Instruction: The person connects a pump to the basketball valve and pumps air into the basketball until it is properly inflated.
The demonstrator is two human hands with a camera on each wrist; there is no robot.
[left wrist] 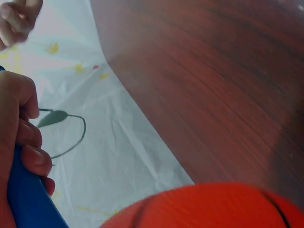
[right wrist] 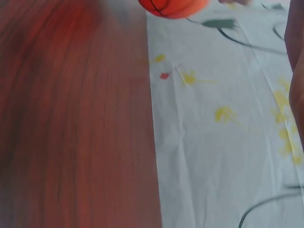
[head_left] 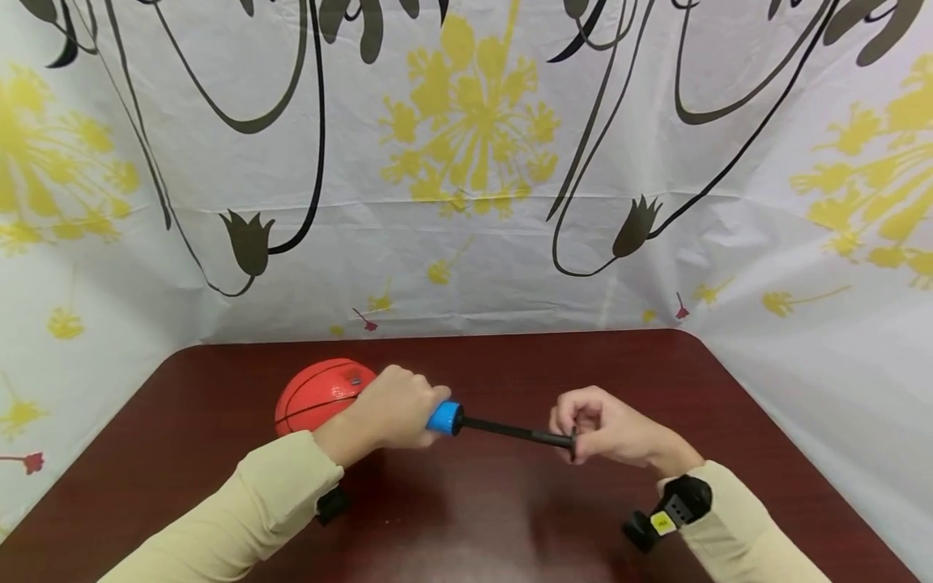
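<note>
In the head view my left hand (head_left: 397,409) grips the blue barrel (head_left: 445,418) of a hand pump, fingers wrapped round it. From the barrel's right end a thin black rod (head_left: 510,429) sticks far out. My right hand (head_left: 612,429) pinches the black handle (head_left: 573,444) at the rod's end. A red basketball (head_left: 321,393) with black lines is just behind and left of the left hand, which partly hides it. The left wrist view shows the blue barrel (left wrist: 33,194) running down from the curled fingers, with the ball (left wrist: 218,209) close by. The barrel's far end is hidden.
Beneath the hands lies a dark red-brown wooden table (head_left: 466,518) with rounded far corners. A white sheet (head_left: 466,275) printed with yellow flowers and dark stems hangs behind it and along both sides. A black device (head_left: 681,502) is strapped to the right wrist.
</note>
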